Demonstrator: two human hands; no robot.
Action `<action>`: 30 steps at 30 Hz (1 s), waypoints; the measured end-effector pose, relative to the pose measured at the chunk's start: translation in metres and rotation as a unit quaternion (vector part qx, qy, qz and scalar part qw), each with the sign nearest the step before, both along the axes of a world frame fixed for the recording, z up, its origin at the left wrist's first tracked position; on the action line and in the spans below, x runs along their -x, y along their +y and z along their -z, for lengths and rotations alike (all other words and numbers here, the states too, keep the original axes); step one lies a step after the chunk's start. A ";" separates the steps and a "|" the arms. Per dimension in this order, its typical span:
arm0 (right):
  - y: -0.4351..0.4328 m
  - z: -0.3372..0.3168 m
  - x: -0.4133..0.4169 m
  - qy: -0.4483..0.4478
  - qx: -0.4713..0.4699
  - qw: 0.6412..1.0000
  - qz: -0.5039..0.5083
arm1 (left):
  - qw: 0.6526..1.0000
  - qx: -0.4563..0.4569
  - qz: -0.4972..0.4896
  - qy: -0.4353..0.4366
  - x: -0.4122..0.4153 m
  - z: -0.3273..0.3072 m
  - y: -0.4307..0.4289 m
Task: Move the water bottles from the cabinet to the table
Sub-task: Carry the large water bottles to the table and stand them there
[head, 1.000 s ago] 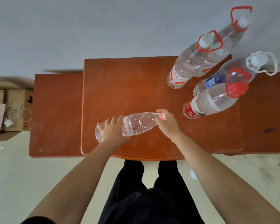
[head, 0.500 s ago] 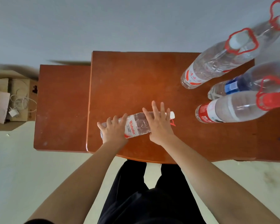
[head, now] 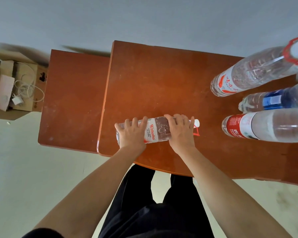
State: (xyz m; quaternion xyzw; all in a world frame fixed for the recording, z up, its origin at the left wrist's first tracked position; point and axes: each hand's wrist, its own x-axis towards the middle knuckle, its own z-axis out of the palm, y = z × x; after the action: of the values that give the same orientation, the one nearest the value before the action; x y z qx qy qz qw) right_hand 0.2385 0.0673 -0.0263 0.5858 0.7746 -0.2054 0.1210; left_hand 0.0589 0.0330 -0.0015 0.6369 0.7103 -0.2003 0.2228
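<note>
Grey wall and pale floor are sitting all around a brown table (head: pixel 162 79). Far left, a cardboard box (head: pixel 12 88) is holding a white cable. Next, a lower cabinet (head: pixel 72 100) is standing just beside the table. The left hand (head: pixel 132 133) is wrapping its fingers over the bottom end of a small bottle (head: pixel 157 130), and the right hand (head: pixel 181 132) is curling over its neck end (the white cap is poking out past it). This bottle is lying on its side on the table. Right of it, three big bottles (head: pixel 251 73) are standing up, near each other. I think the person is putting this one down. Next, it probably needs tipping upright, then both hands letting go gently so it is not rolling away.
</note>
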 end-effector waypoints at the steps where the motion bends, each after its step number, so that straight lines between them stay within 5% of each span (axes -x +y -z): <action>1: 0.000 0.000 0.000 -0.001 -0.004 1.000 -0.001 | 1.000 0.000 -0.001 -0.002 0.001 0.000 0.000; 12: -0.017 -0.041 -0.012 0.033 -0.038 0.998 -0.023 | 0.998 -0.052 -0.026 -0.001 -0.008 -0.041 -0.025; 19: -0.004 -0.130 -0.050 0.121 -0.194 0.966 -0.118 | 0.970 -0.221 -0.092 0.048 -0.051 -0.133 -0.053; 24: 0.001 -0.207 -0.038 0.243 -0.309 0.899 -0.194 | 0.905 -0.362 -0.177 0.135 -0.068 -0.210 -0.090; 30: -0.051 -0.286 0.028 0.348 -0.338 0.825 -0.289 | 0.822 -0.450 -0.223 0.269 -0.035 -0.301 -0.180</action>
State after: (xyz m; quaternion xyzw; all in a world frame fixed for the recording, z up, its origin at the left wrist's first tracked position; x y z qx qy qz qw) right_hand 0.2108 0.0159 0.2602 0.2293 0.9199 -0.0769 -0.3086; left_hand 0.0940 -0.1467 0.2995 0.4110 0.8761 0.0332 -0.2498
